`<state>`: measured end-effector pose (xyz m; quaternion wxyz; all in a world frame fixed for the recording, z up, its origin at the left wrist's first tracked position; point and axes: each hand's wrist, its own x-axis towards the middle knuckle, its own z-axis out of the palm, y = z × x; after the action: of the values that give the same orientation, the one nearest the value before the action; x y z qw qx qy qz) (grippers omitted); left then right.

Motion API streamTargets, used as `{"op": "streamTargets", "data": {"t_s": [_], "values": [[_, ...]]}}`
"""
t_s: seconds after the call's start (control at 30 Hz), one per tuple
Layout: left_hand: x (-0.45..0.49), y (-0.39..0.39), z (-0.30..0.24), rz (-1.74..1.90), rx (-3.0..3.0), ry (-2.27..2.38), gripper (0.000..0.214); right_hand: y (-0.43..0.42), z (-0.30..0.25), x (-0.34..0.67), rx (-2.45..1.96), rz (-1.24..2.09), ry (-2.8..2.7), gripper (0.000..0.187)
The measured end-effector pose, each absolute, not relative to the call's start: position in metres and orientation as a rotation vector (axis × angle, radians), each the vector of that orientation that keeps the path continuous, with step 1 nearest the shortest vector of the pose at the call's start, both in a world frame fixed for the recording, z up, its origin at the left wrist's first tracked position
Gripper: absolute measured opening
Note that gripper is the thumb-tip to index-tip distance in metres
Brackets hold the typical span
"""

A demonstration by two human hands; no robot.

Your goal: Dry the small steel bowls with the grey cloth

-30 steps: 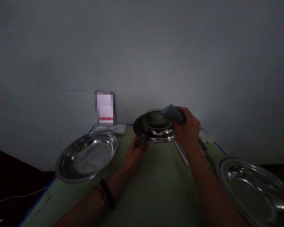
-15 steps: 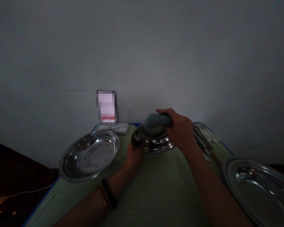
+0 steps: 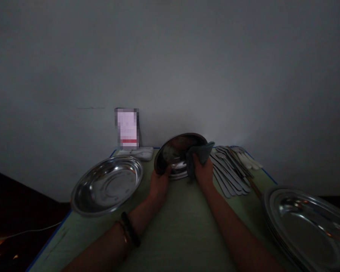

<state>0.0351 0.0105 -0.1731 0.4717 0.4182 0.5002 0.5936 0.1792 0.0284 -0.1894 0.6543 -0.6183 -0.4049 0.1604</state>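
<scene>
A shiny round metal basin (image 3: 174,149) is tilted up over the far middle of the table, its hollow inside facing me. My left hand (image 3: 159,183) grips its lower left rim, thumb inside and fingers hidden beneath. In my right hand (image 3: 203,172) is a bunched grey-green cloth (image 3: 200,155), pressed around the basin's right rim. To the left, a second metal basin (image 3: 107,185) rests on the table.
Several spoons (image 3: 229,177) lie fanned out at the right, beside chopsticks (image 3: 253,185) and white spoons (image 3: 246,160). Nearer, oval metal trays (image 3: 308,226) are stacked. A blurred-out screen (image 3: 128,128) leans on the wall behind a white case (image 3: 143,153).
The basin has turned from showing its underside to showing its inside. My right hand with the cloth has gone from the basin's bottom down to its right rim, uncovering the spoons.
</scene>
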Motion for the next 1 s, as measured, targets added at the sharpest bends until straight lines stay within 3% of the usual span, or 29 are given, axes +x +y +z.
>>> {"op": "streamTargets", "data": {"t_s": [0.27,0.5,1.0], "values": [[0.0353,0.0071,-0.1644,1.417,1.063,1.267,0.029,0.0295,-0.1873,0.1842,-1.399,0.387,-0.896,0.040],[0.0351,0.0080,-0.1668,1.400,1.073,1.270,0.033,0.0286,-0.1866,0.1801,-1.362,0.373,-0.882,0.054],[0.0349,0.0104,-0.1650,1.385,1.051,1.297,0.030,0.0289,-0.1851,0.1817,-1.363,0.421,-0.893,0.041]]}}
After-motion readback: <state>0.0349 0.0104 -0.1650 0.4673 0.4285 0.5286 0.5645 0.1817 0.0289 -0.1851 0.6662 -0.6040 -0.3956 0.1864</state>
